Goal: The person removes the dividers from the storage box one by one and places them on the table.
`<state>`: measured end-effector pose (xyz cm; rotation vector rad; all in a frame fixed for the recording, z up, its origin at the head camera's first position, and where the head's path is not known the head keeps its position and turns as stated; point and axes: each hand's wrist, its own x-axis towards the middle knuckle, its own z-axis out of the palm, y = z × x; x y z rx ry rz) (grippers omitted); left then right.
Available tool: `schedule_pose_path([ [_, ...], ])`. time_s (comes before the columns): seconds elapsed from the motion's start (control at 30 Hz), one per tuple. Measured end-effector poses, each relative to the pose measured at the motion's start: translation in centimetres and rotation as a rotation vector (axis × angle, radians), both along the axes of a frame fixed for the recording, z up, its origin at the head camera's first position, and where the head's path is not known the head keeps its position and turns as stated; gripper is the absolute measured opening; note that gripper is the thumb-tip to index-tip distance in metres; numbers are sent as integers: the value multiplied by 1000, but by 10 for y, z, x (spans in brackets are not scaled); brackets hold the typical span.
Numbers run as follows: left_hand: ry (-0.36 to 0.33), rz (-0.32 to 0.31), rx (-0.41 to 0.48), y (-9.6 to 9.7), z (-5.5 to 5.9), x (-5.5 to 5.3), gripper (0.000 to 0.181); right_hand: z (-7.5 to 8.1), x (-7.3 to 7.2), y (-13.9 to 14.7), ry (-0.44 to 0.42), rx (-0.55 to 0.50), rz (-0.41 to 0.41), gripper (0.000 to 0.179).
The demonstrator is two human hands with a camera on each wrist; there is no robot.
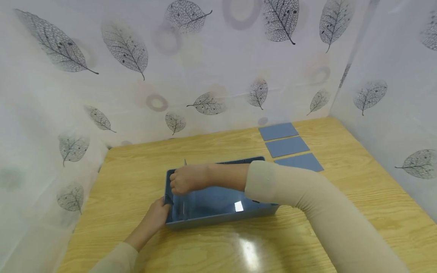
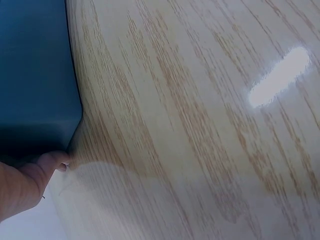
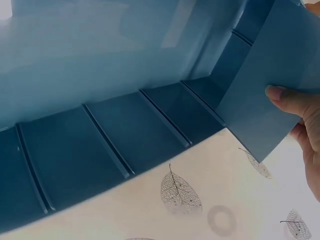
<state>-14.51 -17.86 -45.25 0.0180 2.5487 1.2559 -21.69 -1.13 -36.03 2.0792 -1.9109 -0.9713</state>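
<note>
A long blue open-topped box [image 1: 222,217] sits on the wooden table, with narrow slotted ribs [image 3: 105,140] along its inner wall. My left hand [image 1: 157,213] grips the box's left end near the front corner; in the left wrist view the thumb [image 2: 50,161] lies against that end. My right hand [image 1: 189,179] reaches over the box's left part and pinches a thin flat blue divider panel [image 3: 272,75] between thumb and fingers. That panel stands tilted, its lower edge at the wall's rim near the endmost rib. In the head view the hand hides most of it.
Three flat blue panels [image 1: 287,146] lie in a row at the table's back right, the nearest partly behind my right sleeve [image 1: 307,182]. Leaf-patterned sheeting [image 1: 218,76] encloses the table [image 1: 136,167] at the back and sides.
</note>
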Motion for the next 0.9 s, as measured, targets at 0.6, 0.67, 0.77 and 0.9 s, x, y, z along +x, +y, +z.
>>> schedule_pose_path([
  [0.6,-8,-31,-68,2,3,-1,39,37,-4,47,-6,-207,-46,24],
  [0.67,-12,-27,-69,1,4,-1,40,39,-4,53,-3,-231,-44,24],
  [0.77,-19,-23,-68,0,4,-1,43,39,-3,63,21,-271,-21,22],
  [0.9,-19,-31,-72,0,4,-1,46,36,1,80,66,-299,-18,16],
])
